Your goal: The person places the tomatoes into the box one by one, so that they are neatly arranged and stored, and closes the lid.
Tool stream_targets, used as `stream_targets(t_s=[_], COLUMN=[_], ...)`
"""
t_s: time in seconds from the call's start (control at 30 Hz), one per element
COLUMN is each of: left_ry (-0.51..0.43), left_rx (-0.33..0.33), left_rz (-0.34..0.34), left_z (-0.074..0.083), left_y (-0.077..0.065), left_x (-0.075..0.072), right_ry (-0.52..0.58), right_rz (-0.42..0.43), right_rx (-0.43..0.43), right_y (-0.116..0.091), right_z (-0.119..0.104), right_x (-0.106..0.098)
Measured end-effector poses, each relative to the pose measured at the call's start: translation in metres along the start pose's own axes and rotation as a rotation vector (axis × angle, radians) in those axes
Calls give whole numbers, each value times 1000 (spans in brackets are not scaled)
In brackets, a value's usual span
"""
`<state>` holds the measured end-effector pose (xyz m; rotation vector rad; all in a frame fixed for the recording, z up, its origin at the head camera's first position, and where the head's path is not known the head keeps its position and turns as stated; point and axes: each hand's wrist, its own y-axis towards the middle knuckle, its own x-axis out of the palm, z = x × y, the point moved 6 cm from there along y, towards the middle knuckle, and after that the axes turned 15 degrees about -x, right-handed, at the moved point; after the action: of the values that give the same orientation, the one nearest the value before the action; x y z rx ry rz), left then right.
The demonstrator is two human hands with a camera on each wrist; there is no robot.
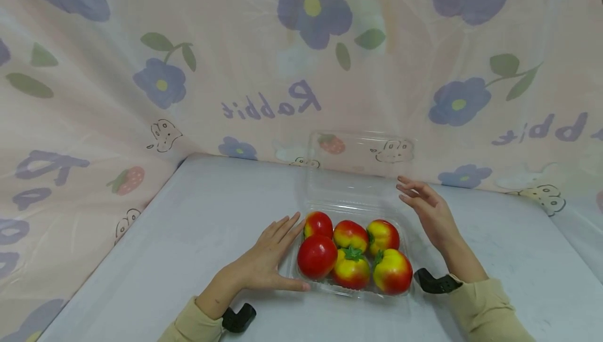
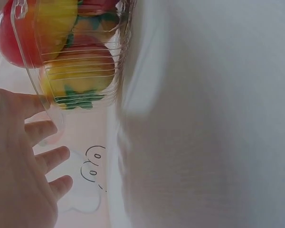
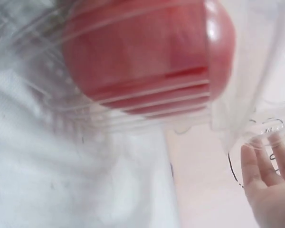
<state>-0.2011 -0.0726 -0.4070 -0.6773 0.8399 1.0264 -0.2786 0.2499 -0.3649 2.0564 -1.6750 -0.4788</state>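
A clear plastic clamshell box [image 1: 350, 294] stands on the table with its hinged lid [image 1: 350, 190] raised at the back. Several shiny red-and-yellow fruits [image 1: 317, 257] fill its base, some showing green leafy tops. At the box's left side is my left hand [image 1: 264, 258], fingers straight and spread, thumb pointing along the front edge. The left wrist view has those fingertips [image 2: 61, 159] right by the box wall. My right hand [image 1: 433, 216] is raised beside the lid's right edge, fingers loosely extended. In the right wrist view, its fingertips [image 3: 256, 142] overlap the clear lid.
A white cloth [image 1: 188, 216] covers the table. Behind and to the left hangs a pale pink curtain [image 1: 254, 43] printed with flowers, strawberries and lettering. A black strap mount [image 1: 239, 318] sits at the left wrist, another black mount [image 1: 435, 282] at the right.
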Motion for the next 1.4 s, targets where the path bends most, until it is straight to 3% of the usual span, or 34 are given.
stream_targets(t_s=[0.33,0.53,0.8,1.0,1.4], left_ry=[-4,-6,-3,-5,-10], left_rx=[0,2,7,5,-3], left_rz=[-1,1,11,10,7], left_z=[0,0,0,-1,0], left_y=[0,0,0,0,-1], left_x=[0,0,1,1,0], right_ry=[112,138,299,364,224], right_rz=[-44,-25,-123,-110,-35], right_rx=[-98,-107,-145,-154,-79], right_y=[-1,-2,-4,-4,-8], right_z=[-14,-17,-20,-22,-26], right_x=[2,1,0,0,-1])
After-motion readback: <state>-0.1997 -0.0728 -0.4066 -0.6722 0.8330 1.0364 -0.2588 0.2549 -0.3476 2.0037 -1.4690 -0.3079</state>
